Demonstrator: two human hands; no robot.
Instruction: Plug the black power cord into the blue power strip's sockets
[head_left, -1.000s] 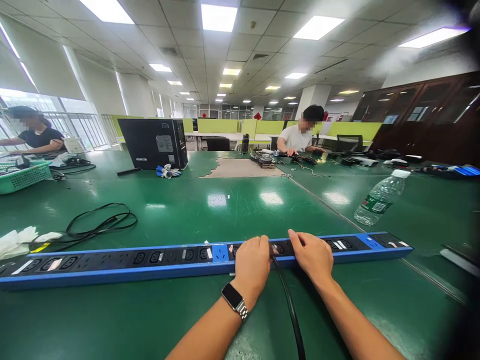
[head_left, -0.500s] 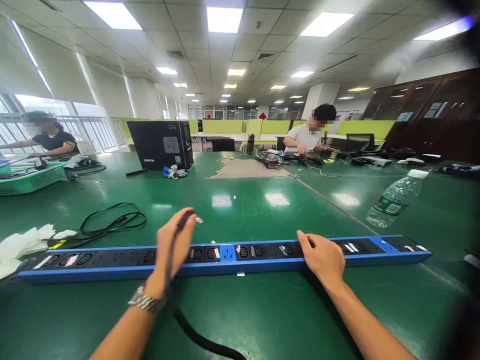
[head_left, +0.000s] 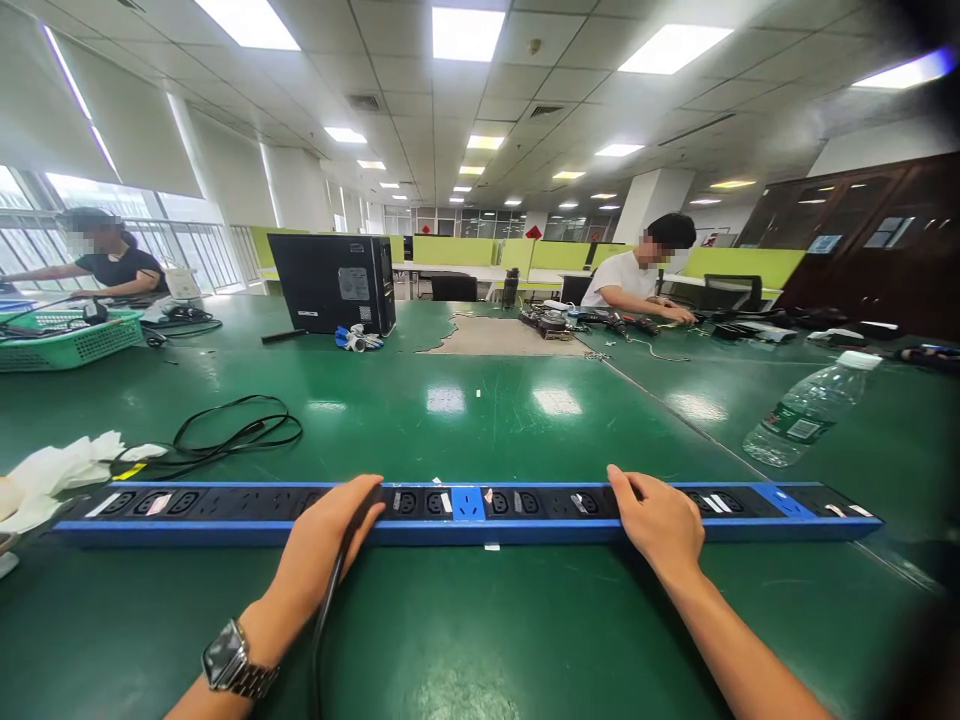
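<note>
A long blue and black power strip (head_left: 480, 533) lies crosswise on the green table in the head view, with rows of sockets along its top. My left hand (head_left: 330, 535) is at the strip's left-middle part, closed around the end of a black power cord (head_left: 321, 640). The cord hangs down from the palm toward me; its plug is hidden by my fingers, so I cannot tell whether it sits in a socket. My right hand (head_left: 664, 525) grips the strip right of its middle, thumb on top and the other fingers curled.
A clear plastic bottle (head_left: 814, 410) stands tilted-looking at the right. Coiled black cable (head_left: 240, 435) and crumpled white tissue (head_left: 64, 475) lie at the left. Farther back are a black computer case (head_left: 330, 285), a green basket (head_left: 82, 345) and two people at work.
My left hand has come down from above the strip to its sockets, bringing the cord end with it. My right hand keeps its grip. The view has shifted slightly.
</note>
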